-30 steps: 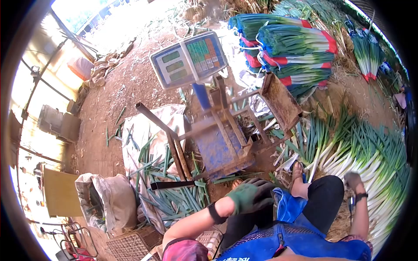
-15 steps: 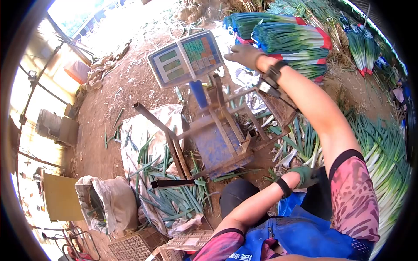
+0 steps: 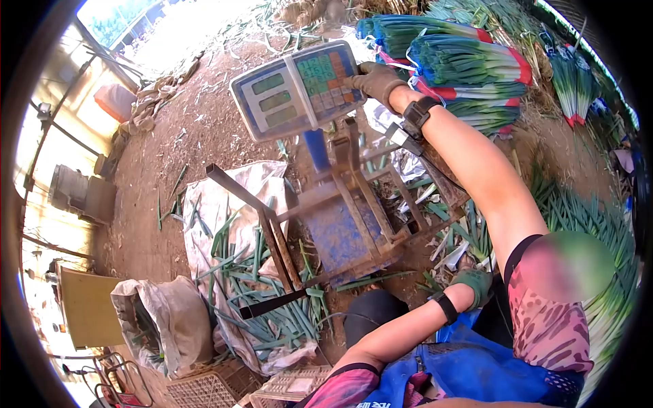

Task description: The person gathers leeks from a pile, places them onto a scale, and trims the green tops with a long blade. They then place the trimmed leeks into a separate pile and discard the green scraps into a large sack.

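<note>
My right hand (image 3: 377, 85), in a brown-grey work glove, reaches the right edge of an electronic scale's display head (image 3: 299, 88). Its fingers are apart, and one fingertip touches the keypad. Below the display, the blue post (image 3: 316, 149) leads down to a blue platform (image 3: 343, 231), partly hidden by a rusty metal frame (image 3: 354, 204). My left hand (image 3: 474, 288), in a green glove, is by my dark-clad leg. Its fingers look curled, and whatever is under them is hidden. Loose leeks (image 3: 476, 234) lie just beyond it.
Bundled leeks (image 3: 469, 61) with red and white wraps are stacked at upper right. More leeks (image 3: 605, 306) pile beside me at right. Cut leaves cover a pale sheet (image 3: 235, 183) at left, near an open sack (image 3: 180, 326) and plastic crates (image 3: 211, 387).
My right hand has closed the gap to the display head and now touches its keypad side. My left hand stays near my leg, turned slightly. The view has shifted a little.
</note>
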Demonstrator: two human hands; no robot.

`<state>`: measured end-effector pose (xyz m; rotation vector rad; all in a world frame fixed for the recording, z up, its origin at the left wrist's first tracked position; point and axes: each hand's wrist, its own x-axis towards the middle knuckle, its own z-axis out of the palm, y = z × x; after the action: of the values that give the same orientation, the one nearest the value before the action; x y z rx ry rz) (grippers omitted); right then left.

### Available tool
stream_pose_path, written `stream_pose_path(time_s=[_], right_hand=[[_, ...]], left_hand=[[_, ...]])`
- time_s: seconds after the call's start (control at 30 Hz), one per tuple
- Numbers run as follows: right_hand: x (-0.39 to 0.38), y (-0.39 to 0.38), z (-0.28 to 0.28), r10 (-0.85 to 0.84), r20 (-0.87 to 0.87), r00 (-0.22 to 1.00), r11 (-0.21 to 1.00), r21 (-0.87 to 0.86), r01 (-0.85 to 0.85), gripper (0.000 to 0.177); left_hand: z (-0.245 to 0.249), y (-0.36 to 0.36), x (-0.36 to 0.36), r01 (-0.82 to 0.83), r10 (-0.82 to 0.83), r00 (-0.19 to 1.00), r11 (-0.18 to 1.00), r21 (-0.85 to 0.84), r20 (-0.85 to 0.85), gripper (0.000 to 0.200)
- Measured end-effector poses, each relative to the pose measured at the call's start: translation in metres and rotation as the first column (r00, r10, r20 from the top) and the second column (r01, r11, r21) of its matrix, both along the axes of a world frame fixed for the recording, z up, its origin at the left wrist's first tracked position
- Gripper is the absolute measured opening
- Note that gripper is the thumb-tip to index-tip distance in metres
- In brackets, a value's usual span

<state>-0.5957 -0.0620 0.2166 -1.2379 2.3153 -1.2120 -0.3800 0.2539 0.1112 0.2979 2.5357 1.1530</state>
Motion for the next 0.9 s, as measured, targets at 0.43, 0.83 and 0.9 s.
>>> stream_pose_path(time_s=[0.43, 0.83, 0.9], right_hand=[[0.025, 0.129, -0.034, 0.056, 0.135, 0.989, 0.972, 0.218, -0.085, 0.046], [0.056, 0.520, 0.048, -0.421, 0.000, 0.907, 0.854, 0.337, 0.397, 0.039], [0.085, 0.610, 0.051, -0.571, -0.210, 0.794, 0.668, 0.442, 0.598, 0.044]], left_hand=[[-0.004, 0.018, -0.002, -0.033, 0.037, 0.997, 0.997, 0.072, -0.068, 0.036], [0.011, 0.035, -0.032, 0.056, -0.059, 0.992, 0.998, -0.027, -0.112, 0.036], [0.004, 0.045, -0.037, 0.110, -0.122, 0.976, 0.991, -0.074, -0.179, 0.037]])
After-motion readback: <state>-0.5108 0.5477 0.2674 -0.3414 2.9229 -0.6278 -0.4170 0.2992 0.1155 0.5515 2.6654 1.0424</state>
